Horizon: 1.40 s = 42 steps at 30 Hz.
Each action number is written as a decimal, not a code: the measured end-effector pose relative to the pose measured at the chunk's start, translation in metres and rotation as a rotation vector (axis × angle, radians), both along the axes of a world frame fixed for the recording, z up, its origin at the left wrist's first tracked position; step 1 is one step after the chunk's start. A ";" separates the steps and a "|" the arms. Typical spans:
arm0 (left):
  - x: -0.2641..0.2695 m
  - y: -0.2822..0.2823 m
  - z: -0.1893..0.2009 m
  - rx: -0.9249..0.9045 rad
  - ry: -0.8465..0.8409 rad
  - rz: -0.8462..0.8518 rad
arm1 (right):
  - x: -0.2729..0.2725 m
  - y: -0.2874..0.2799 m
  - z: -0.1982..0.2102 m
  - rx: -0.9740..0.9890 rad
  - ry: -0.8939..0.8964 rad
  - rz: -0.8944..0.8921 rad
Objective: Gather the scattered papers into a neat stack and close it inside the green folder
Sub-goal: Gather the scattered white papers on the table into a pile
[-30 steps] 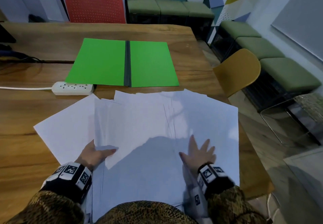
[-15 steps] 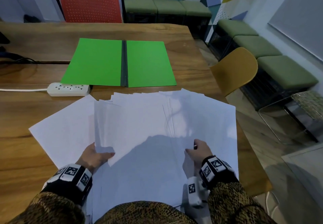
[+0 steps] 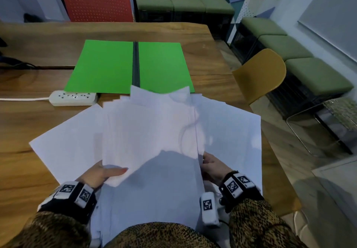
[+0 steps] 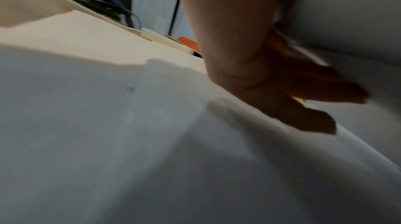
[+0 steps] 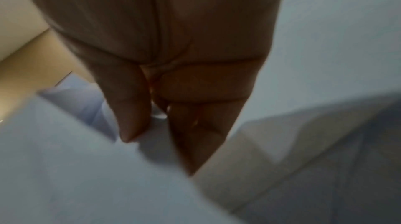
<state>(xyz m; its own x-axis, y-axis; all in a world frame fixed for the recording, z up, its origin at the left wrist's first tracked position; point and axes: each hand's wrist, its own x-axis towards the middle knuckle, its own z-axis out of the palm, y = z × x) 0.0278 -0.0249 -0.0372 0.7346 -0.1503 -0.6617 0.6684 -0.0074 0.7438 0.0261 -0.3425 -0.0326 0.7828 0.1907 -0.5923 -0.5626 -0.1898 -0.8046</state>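
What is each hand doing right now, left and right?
Left hand: holds a bunch of papers, thumb on top.
Right hand: fingers curled round the right edge of the papers.

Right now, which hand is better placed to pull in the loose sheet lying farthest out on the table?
Left. The left hand lies beside the outlying sheet; the right hand grips the bundle's opposite edge.

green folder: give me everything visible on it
The green folder lies open and flat on the wooden table, beyond the papers. It has two plain bright green panels that look like card, joined by a dark spine strip down the middle. Nothing lies inside. The papers' raised far edges hide part of its near edge; contact unclear. Neither hand touches it.
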 end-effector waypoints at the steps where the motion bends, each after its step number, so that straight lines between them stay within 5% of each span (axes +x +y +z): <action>1: 0.001 0.004 -0.002 -0.032 0.030 0.011 | 0.001 -0.002 -0.002 0.000 0.008 0.001; 4: 0.001 0.005 -0.006 -0.049 0.061 -0.016 | 0.005 0.003 -0.001 -0.142 -0.037 0.126; 7: 0.004 -0.005 -0.005 0.132 -0.034 -0.005 | 0.009 0.014 0.001 -0.144 -0.016 0.187; 9: 0.007 -0.004 -0.015 0.228 -0.046 0.029 | 0.012 0.009 0.007 -0.224 -0.074 0.045; 11: 0.006 -0.003 -0.019 0.258 -0.039 0.098 | 0.017 -0.014 0.006 -0.516 -0.104 -0.300; 13: 0.003 -0.002 -0.025 0.273 -0.011 0.124 | 0.016 -0.043 0.008 -0.791 0.022 -0.598; 15: 0.001 -0.002 -0.027 0.262 0.008 0.133 | 0.012 -0.062 0.009 -0.872 0.171 -0.639; 25: 0.002 0.006 -0.016 0.224 -0.017 -0.007 | 0.007 -0.049 0.002 -0.495 -0.041 -0.294; 29: 0.004 0.032 -0.033 0.049 0.120 -0.196 | -0.007 -0.058 0.008 -0.077 0.016 -0.225; 33: 0.007 0.022 -0.038 0.070 0.090 -0.186 | -0.003 -0.037 0.007 -0.271 -0.042 -0.024; 35: 0.010 0.013 -0.036 0.121 0.019 -0.215 | -0.001 -0.023 0.007 -0.193 -0.046 0.022; 38: 0.013 0.014 -0.034 0.155 -0.006 -0.267 | -0.001 -0.014 0.006 -0.039 0.038 -0.003; 42: 0.010 0.019 -0.033 0.078 0.071 -0.280 | 0.002 -0.021 -0.005 -0.167 0.005 -0.177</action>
